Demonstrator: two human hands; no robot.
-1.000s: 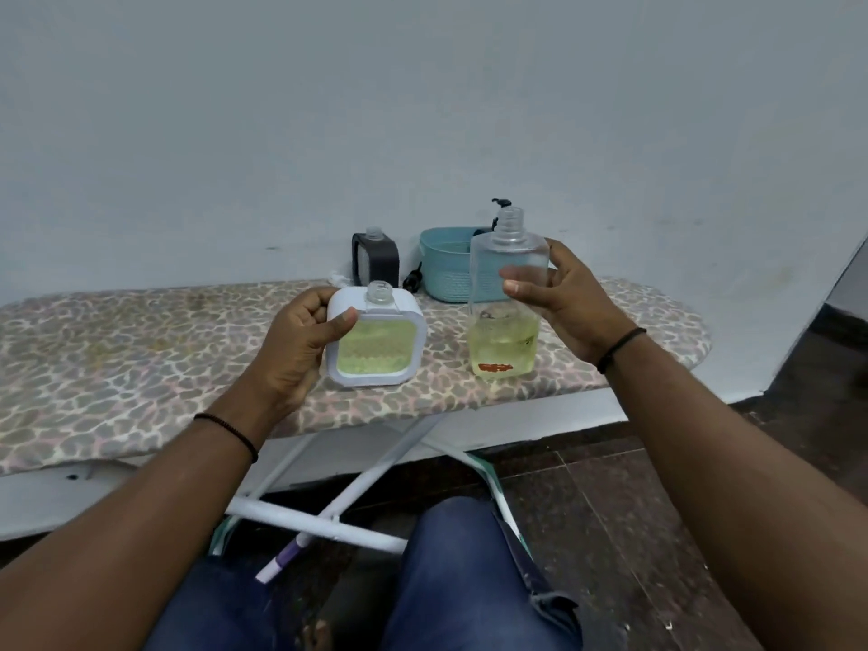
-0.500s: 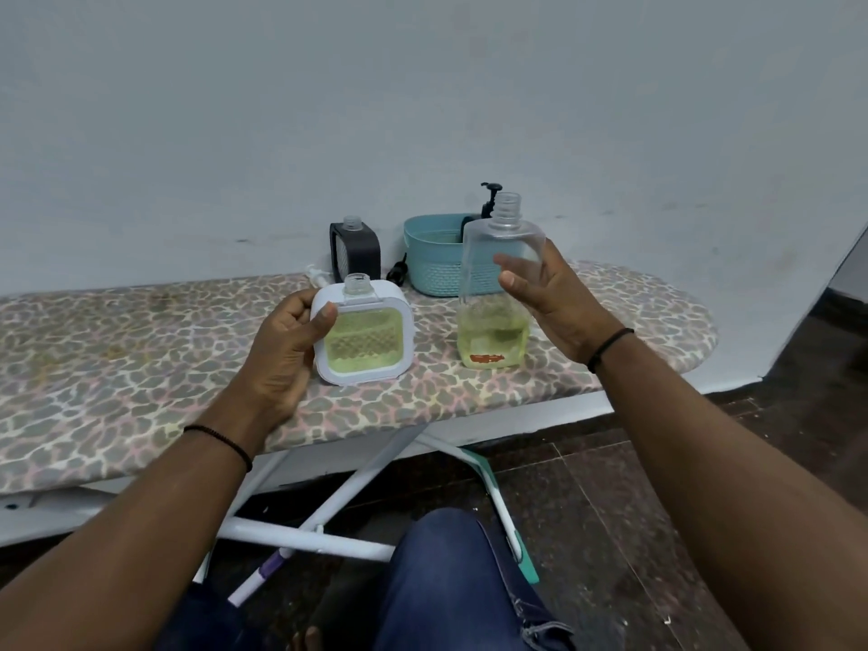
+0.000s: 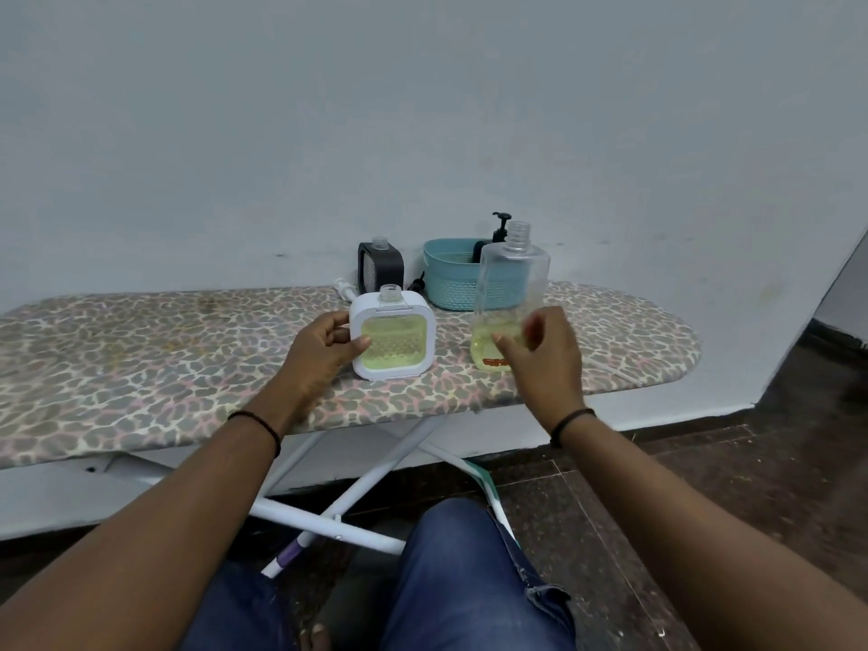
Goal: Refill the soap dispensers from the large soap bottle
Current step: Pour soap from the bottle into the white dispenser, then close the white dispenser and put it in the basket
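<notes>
Ironing board (image 3: 141, 368); left hand (image 3: 324, 350) grips filled dispenser (image 3: 393, 338).

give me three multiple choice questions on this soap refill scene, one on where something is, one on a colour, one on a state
1. Where is the black dispenser?
A. behind the white dispenser, near the wall
B. inside the basket
C. on the floor

2. What colour is the basket?
A. red
B. teal
C. yellow

3. What state is the large soap bottle in?
A. capped and full
B. lying on its side
C. upright, uncapped, soap only near the bottom

Answers:
1. A, it stands on the board beyond the white dispenser, which the left hand holds.
2. B, its woven wall is teal.
3. C, its neck is bare and the liquid sits low, behind the right hand.
</notes>
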